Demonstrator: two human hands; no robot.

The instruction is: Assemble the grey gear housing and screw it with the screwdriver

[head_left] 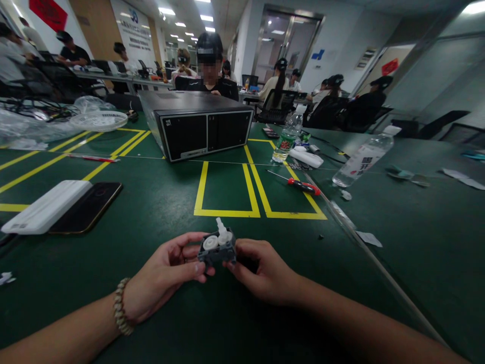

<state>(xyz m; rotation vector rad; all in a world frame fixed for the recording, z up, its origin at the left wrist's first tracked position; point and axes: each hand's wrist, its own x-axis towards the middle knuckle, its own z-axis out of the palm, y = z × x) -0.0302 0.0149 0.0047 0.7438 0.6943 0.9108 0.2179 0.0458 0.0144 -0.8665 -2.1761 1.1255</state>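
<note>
The left hand [162, 275] and right hand [261, 275] pinch a grey gear box [217, 253] at six o'clock on the green table [151, 212]. I think they are fitting its white wheels [210, 242]; the next move needs a steady hold.

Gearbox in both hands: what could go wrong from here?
1. The gearbox is open on top; its white gears sit exposed and could fall out if it is tilted.
2. The left hand and right hand grip it only by fingertips at its sides, so it might slip.
</note>
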